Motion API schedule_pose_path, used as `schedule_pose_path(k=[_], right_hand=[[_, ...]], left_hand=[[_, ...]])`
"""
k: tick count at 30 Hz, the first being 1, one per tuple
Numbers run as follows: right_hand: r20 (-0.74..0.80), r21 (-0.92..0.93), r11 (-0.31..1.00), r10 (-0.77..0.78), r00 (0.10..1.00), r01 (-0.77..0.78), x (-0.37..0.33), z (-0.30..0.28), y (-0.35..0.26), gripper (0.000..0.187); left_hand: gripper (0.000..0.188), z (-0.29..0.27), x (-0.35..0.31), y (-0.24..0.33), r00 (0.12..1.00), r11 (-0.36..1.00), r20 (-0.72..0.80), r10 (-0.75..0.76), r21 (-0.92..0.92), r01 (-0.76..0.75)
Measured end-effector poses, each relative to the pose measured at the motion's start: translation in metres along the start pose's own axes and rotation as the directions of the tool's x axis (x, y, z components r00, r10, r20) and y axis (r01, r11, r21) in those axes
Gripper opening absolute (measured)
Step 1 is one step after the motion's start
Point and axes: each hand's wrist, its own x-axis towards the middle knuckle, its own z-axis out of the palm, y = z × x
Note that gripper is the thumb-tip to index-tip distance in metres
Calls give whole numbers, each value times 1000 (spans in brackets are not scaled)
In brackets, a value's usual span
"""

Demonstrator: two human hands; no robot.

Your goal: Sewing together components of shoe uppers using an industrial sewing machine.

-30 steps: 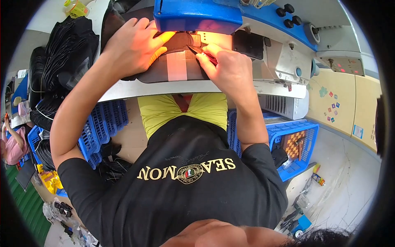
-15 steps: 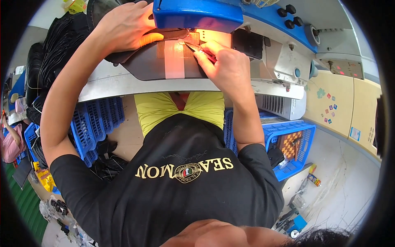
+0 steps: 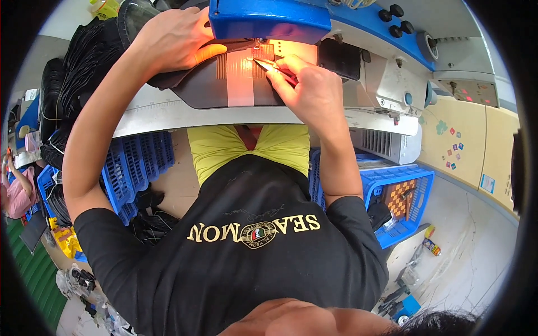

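Movement beside the left end of the blue machine head: compared with a second ago, a higher reach with the left hand, thumb spread from the fingers over the black material, some fingertips hidden behind the head. Now lays bare more of the dark panel, slanted left edge included, on the desk just in front of the head. Down that panel, a pale strip running away from the head. In front of the head's right half, pinching a slim pointed tool with the right hand, much as before; tip near the strip, cannot tell whether touching. Seems to mean a less covered spot for fine work.
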Motion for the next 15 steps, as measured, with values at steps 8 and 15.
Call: schedule_pose_path(k=[8, 15], right_hand=[[26, 10, 1000, 26, 999, -26, 1, -3, -4, 20], [71, 6, 998, 56, 996, -57, 0, -4, -3, 20]], left_hand=[[38, -6, -4, 25, 995, 995, -47, -92, -40, 90], [34, 1, -7, 53, 965, 974, -138, -224, -3, 226]])
